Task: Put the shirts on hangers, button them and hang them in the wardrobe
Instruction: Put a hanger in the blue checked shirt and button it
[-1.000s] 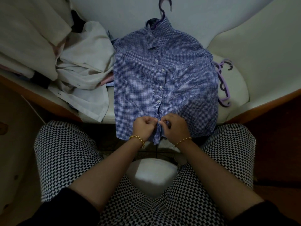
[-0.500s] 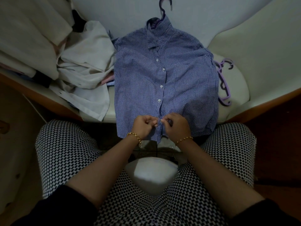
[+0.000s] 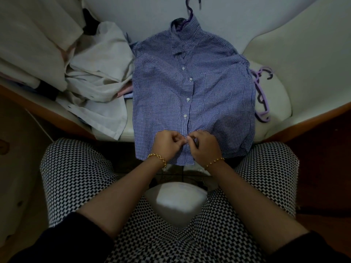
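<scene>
A blue checked shirt (image 3: 161,95) lies flat on the white seat in front of me, on a purple hanger whose hook (image 3: 190,8) sticks out above the collar. Several white buttons down its front are fastened. My left hand (image 3: 167,144) and my right hand (image 3: 204,147) meet at the lower front edge of the shirt, near the hem. Both pinch the fabric there, fingertips touching around a small white button. The hem hangs over the seat's edge towards my knees.
A heap of white and pale shirts (image 3: 95,88) lies to the left of the blue shirt. Spare purple hangers (image 3: 263,95) lie on the cushion at the right. A wooden seat edge (image 3: 47,111) runs across. My checked trouser legs (image 3: 79,179) fill the foreground.
Both hands stay pinched together at the shirt's lower placket; they have shifted slightly up the frame, and the fingers have worked a little at the button.
</scene>
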